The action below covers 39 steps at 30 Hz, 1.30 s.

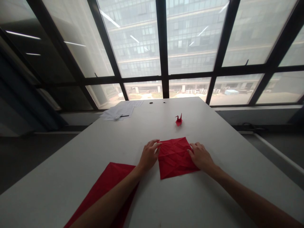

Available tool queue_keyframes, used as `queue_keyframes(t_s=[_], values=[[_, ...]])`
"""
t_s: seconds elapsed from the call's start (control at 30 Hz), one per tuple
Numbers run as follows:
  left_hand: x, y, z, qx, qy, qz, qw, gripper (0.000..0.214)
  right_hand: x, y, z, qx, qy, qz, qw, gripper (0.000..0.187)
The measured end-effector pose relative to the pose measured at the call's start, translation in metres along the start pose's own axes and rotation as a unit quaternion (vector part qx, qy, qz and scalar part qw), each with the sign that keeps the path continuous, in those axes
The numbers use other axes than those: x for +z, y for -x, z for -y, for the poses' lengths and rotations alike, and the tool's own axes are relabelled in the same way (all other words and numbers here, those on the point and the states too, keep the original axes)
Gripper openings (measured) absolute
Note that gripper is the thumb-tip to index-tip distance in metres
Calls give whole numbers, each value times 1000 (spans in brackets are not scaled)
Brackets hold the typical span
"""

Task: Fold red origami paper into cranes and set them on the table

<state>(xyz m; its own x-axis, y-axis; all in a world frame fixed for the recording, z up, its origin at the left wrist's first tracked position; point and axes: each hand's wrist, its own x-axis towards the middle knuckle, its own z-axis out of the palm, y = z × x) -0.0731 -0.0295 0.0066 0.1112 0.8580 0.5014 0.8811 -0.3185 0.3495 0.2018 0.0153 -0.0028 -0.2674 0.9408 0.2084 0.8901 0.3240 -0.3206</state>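
Observation:
A square sheet of red origami paper (174,158), covered in crease lines, lies unfolded between my hands on the white table. My left hand (149,155) holds its upper left edge, fingertips at the corner and thumb just below. On the opposite side, my right hand (200,155) has its thumb over the right edge and its fingers curled beside it, covering part of that edge. Beyond the sheet stands a small folded red paper crane (179,120). A larger red sheet (106,180) lies at lower left, partly hidden under my left forearm.
White papers (118,110) are spread at the table's far left, with a dark pen (124,116) on them. Two small dark round spots, perhaps cable holes, show near the far edge of the table (95,145). Large framed windows (190,38) rise behind it.

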Motion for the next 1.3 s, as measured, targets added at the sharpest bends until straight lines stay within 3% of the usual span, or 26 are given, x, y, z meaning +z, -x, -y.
queue_keyframes(t_s=[0.2, 0.4, 0.5, 0.63, 0.73, 0.87, 1.0, 1.1, 1.3], values=[[5, 4, -6, 86, 23, 115, 989, 31, 9, -11, -9, -28, -56, -26, 998, 38], [-3, 8, -22, 102, 9, 147, 984, 22, 10, -19, -19, -29, -91, -30, 995, 35], [-3, 8, -22, 88, 3, 140, 986, 28, 6, -16, -18, -42, -67, -19, 997, 33], [2, 6, -13, 19, -7, 92, 996, 30, 0, -11, -13, -40, -38, -13, 998, 33], [4, 6, -8, -5, -16, 94, 995, 34, -2, -9, -12, -34, -31, -10, 999, 34], [3, 7, -10, 19, -5, 101, 995, 39, -4, -10, -11, -48, -49, -28, 997, 31], [1, 8, -16, 61, 15, 116, 991, 42, -5, -11, -7, -138, -107, -54, 983, 22], [1, 8, -17, 71, 19, 124, 990, 40, -6, -9, -2, -169, -133, -60, 975, 23], [5, 7, -11, 14, 22, 74, 997, 31, -7, -8, -1, -106, -103, -48, 988, 28]])
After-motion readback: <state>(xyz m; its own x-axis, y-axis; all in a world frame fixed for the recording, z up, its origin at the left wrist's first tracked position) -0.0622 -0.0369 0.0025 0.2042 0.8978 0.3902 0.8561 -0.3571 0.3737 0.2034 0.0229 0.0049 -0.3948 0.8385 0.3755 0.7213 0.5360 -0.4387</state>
